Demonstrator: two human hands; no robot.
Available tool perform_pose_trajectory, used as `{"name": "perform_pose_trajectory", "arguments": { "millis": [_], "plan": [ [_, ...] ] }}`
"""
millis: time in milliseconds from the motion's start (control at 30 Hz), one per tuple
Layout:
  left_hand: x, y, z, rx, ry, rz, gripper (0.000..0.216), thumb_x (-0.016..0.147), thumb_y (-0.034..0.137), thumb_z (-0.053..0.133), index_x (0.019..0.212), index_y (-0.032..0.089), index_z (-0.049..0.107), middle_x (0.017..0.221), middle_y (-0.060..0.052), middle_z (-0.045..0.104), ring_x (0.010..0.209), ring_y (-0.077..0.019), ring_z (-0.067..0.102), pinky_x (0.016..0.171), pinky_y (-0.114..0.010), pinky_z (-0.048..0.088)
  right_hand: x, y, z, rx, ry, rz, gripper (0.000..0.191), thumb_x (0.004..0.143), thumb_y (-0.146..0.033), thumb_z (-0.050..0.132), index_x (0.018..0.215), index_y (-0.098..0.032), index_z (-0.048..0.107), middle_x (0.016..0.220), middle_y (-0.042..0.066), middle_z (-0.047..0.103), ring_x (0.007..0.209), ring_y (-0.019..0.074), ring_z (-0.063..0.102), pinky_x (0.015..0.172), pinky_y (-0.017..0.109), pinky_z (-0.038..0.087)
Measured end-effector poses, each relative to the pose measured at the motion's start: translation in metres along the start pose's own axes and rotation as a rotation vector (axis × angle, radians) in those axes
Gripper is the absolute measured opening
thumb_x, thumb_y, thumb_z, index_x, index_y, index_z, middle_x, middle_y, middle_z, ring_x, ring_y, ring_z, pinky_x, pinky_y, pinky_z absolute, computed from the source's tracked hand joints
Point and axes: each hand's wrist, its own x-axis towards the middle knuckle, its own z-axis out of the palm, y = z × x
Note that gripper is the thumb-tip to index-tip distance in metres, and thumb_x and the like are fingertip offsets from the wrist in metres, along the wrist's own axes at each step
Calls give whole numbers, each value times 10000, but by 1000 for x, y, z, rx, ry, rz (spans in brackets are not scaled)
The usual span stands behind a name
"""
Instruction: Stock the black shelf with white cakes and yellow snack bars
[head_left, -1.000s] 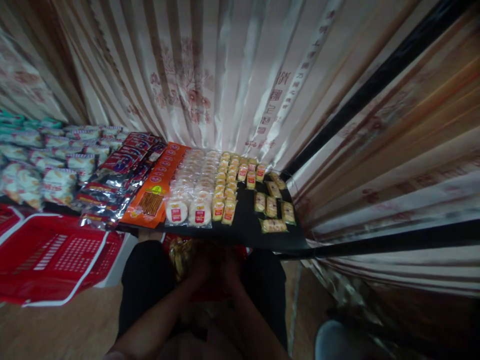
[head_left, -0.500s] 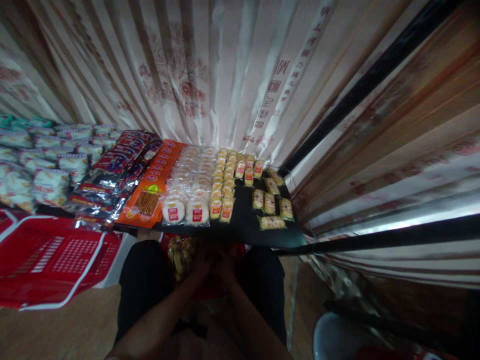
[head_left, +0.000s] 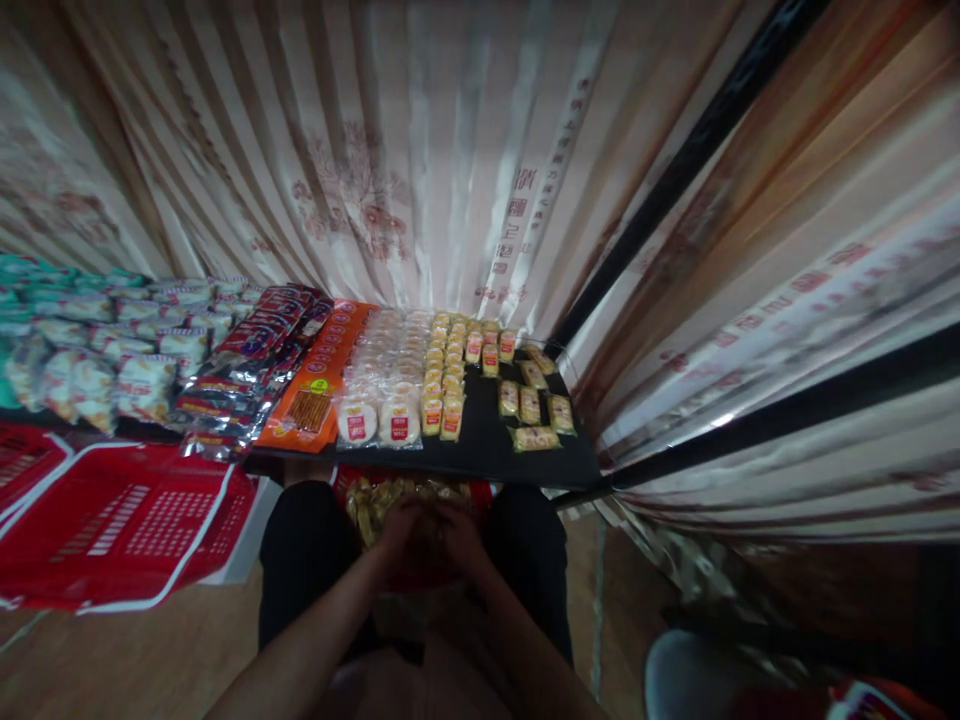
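Between my knees, below the table edge, my left hand (head_left: 403,517) and my right hand (head_left: 454,522) are close together over a red bag (head_left: 486,496). Wrapped yellowish snack packets (head_left: 365,505) fill the bag around my fingers. Shadow and blur hide the fingertips, so whether anything is held does not show. On the black tabletop (head_left: 480,455) beyond, small yellow wrapped cakes (head_left: 452,412) stand in rows. Several loose yellow packets (head_left: 529,404) lie farther right. Round white crackers (head_left: 400,422) in clear wrap are to the left of the rows.
Orange pretzel-stick packs (head_left: 309,405), dark foil packs (head_left: 251,340) and white snack bags (head_left: 146,385) line the table leftward. Red bags with white handles (head_left: 161,510) sit below at left. A pleated curtain (head_left: 450,150) and black poles (head_left: 667,210) stand behind. A pale stool (head_left: 679,675) is at lower right.
The view has shifted a little, showing more of the table's left side. More of the packets in the bag shows around my hands, which stay close together. The packs on the table look unmoved.
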Motion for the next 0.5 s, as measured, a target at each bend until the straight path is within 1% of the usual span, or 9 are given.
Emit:
{"name": "perform_pose_trajectory", "arguments": {
  "millis": [100,200,267,333,433,500],
  "plan": [
    [-8,11,2,-89,-4,-13,195,706,165,478,810,188,642,976,-42,678,962,-181,603,855,-316,471,-2,-12,-16,1,-45,-109,410,636,-139,445,949,-223,697,1072,63,674,1048,212,591,972,454,388],
    [-15,21,7,-169,-41,-73,155,710,234,502,752,157,629,789,-42,681,790,-176,628,726,-294,497,-5,-25,-34,-4,-159,-171,474,636,-119,461,1057,-222,653,1131,61,647,1080,210,571,984,455,369],
    [-19,28,11,-215,-69,-127,151,709,250,509,721,142,613,664,-28,649,655,-157,615,628,-265,488,-7,-32,-44,8,-212,-154,477,655,-136,480,1102,-217,627,1130,55,648,1070,212,573,969,442,386],
    [-23,35,15,-256,-89,-171,146,730,238,484,708,146,594,616,-13,626,571,-128,587,566,-234,467,-8,-36,-51,19,-232,-91,450,676,-184,515,1113,-201,618,1096,57,662,1025,217,592,929,418,424],
    [-28,46,18,-300,-109,-207,172,783,211,423,723,156,575,643,-10,631,536,-95,568,564,-208,462,-9,-39,-55,52,-233,-25,439,706,-263,530,1129,-174,603,1033,60,679,949,214,614,860,386,470],
    [-30,53,19,-290,-125,-204,203,816,218,398,742,151,575,662,-15,638,539,-87,572,598,-206,473,-9,-41,-56,89,-222,-22,430,725,-293,511,1129,-177,600,980,54,691,904,209,623,815,370,490]
  ]
}}
